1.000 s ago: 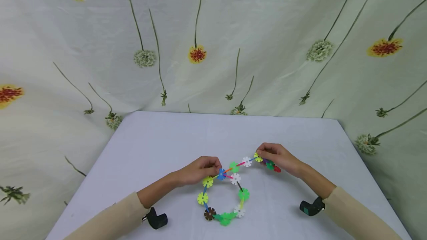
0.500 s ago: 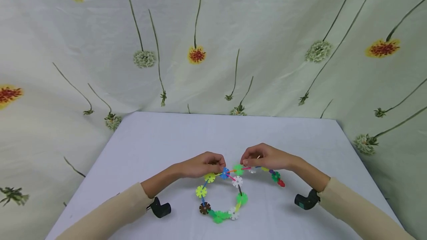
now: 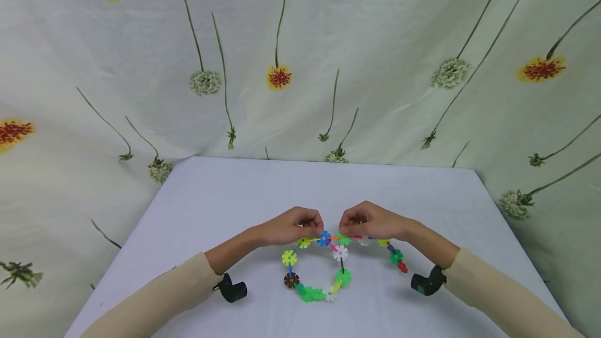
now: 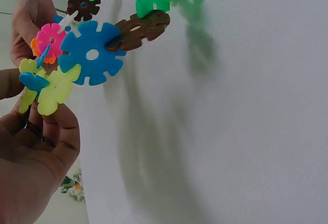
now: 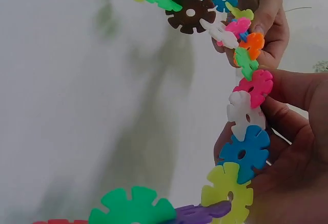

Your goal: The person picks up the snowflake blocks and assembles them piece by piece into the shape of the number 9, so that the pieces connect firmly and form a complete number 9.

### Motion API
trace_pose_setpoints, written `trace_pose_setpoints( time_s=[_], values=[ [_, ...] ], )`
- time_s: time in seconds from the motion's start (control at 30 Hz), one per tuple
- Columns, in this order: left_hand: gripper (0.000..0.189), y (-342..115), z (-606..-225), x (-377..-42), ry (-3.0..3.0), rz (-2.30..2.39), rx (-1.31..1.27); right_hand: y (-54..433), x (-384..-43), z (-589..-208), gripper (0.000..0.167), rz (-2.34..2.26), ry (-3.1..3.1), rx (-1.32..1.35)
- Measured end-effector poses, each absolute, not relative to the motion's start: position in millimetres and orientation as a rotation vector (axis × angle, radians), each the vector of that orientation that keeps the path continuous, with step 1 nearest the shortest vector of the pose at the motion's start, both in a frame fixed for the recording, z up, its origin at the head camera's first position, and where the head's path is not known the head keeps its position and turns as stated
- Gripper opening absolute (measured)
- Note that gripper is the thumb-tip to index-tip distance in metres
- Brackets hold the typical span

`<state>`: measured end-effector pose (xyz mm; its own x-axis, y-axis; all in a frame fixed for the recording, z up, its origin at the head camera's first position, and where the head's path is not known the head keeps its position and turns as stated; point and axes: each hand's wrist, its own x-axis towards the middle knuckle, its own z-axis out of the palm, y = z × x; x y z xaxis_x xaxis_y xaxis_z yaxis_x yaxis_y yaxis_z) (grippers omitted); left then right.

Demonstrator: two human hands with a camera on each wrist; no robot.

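Observation:
A chain of interlocking plastic snowflake discs forms a loop, with a tail running off to the right. Blue disc (image 3: 324, 239) marks the loop's top, and brown disc (image 3: 291, 279) sits at its lower left. My left hand (image 3: 296, 226) pinches the loop beside the blue disc; the left wrist view shows its fingers at a yellow-green disc (image 4: 56, 90). Along the tail, my right hand (image 3: 373, 221) pinches the chain by a pink disc (image 5: 254, 86). Beyond that hand, the tail hangs down to a red disc (image 3: 402, 267). Some tail discs are hidden behind the right fingers in the head view.
A white-covered table (image 3: 235, 186) lies under the chain, with a flower-printed cloth (image 3: 385, 67) behind it. Black wrist cameras (image 3: 232, 288) hang below both beige sleeves. Shadows of the chain fall on the table.
My right hand has moved left along the tail, from a yellow disc to near the green one. My left hand has shifted up and right, raising the loop. The hands are closer together.

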<state>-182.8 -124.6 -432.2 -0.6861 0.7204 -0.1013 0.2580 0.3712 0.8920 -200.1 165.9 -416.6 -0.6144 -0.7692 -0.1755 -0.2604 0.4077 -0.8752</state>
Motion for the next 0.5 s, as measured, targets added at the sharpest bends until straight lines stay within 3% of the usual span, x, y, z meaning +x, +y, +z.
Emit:
trace_pose_setpoints(
  time_s=[0.27,0.5],
  values=[
    [0.032,-143,-440,-195,2.185,1.556,0.553,183,-203,-414,0.02,-1.261,2.164,-0.702],
    [0.029,-163,-455,-189,2.078,1.699,0.364,201,-204,-418,0.028,-1.417,2.189,-0.527]
  ],
)
